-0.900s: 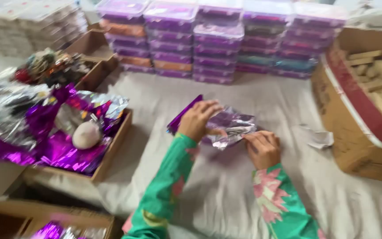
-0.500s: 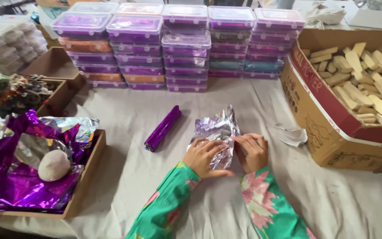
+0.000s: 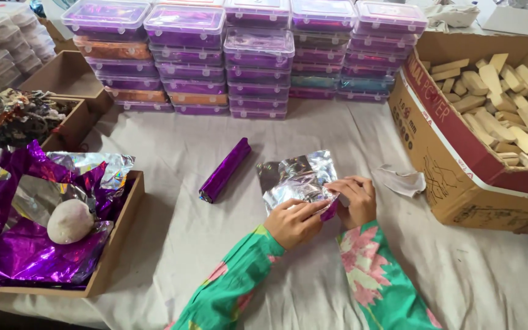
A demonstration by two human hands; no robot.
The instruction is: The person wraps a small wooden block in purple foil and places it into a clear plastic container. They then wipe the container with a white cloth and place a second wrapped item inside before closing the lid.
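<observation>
Near the cloth-covered table's [image 3: 172, 232] front edge, the left hand [image 3: 293, 221] and right hand [image 3: 355, 200] are pinching a crinkled foil sheet [image 3: 297, 180]; beside it, a purple wrapped stick [image 3: 225, 170] is lying diagonally, pointing toward the stacked boxes [image 3: 258, 55].

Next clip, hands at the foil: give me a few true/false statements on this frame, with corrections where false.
1. Both hands, the left hand and the right hand, are on the silver foil sheet. True.
2. The purple wrapped stick is held in the left hand. False: it lies alone on the cloth.
3. The cardboard box at right holds pale wooden blocks. True.
4. The stacked lidded containers stand in front of the hands, near the camera. False: they stand beyond the hands, at the far side.
</observation>
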